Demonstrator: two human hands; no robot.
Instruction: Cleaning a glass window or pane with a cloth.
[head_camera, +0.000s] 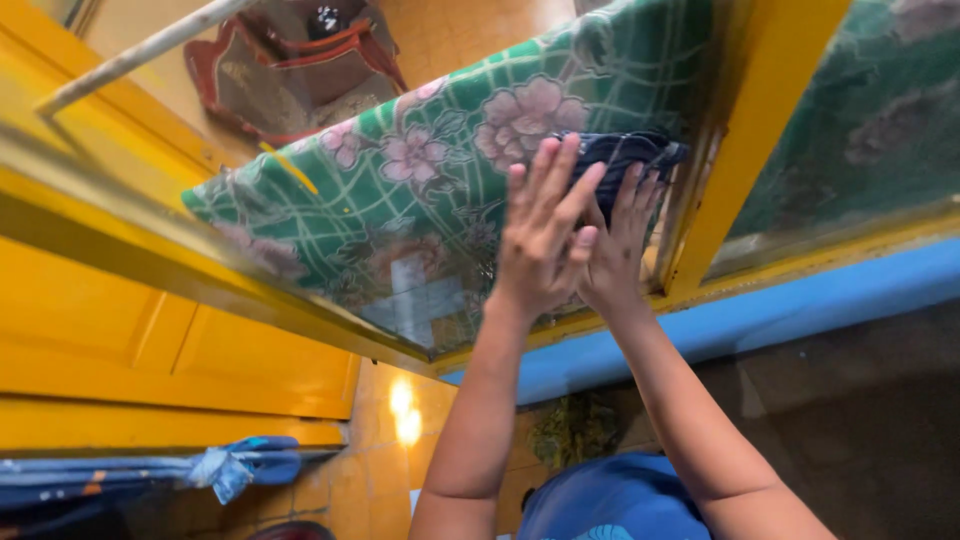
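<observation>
Both hands are raised against a window pane (400, 270). The left hand (545, 235) lies flat, fingers spread and straight, its palm over the back of the right hand (615, 245), as if to add weight. The right hand is also flat, fingers extended, pressing a dark cloth (625, 152) against the glass. Neither hand grips; the cloth stays put only because it is pinned between fingertips and pane. It sits just above the right hand's fingertips, bunched into soft folds, a dark blue or black fabric, close against the frame post.

That post, a yellow frame (740, 150), stands just to the right of the hands. Its paint is glossy, with grime along the edge where it meets the glass. The pane is smooth and somewhat smeared, with pale reflections below the hands. Behind it hangs a green curtain (440, 150), a thin fabric printed with a pale grid and pink flowers, drawn tight across the glass.

Below the hands runs a blue ledge (800, 310), matte and flat. Further left is a yellow panel (180, 340), smooth-painted with recessed fields. Well below it to the left lies a blue bundle (240, 465), wrapped in knotted, crinkled plastic. Nearest the camera, between the forearms, shows a blue shirt (610, 500).
</observation>
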